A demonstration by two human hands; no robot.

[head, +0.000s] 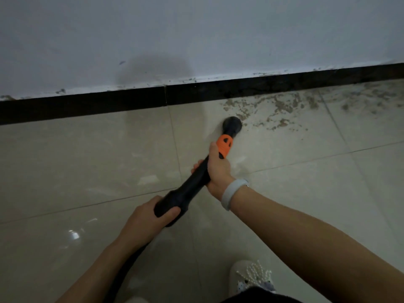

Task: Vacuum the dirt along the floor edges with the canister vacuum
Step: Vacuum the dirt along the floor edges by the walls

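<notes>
Both hands are on the vacuum wand (192,182): left hand (148,217) wraps the thick rear end where the hose (129,265) drops away, right hand (216,169) curls round the shaft just behind the orange collar (225,145). Beyond the right hand, the round nozzle (232,125) sits on the floor tile (87,154), at the near-left edge of the dirt (282,106). Mid-sweep, it seems. Further out, debris trails rightward along the dark skirting (240,90), so the next push should go forward and right, tight to that edge.
</notes>
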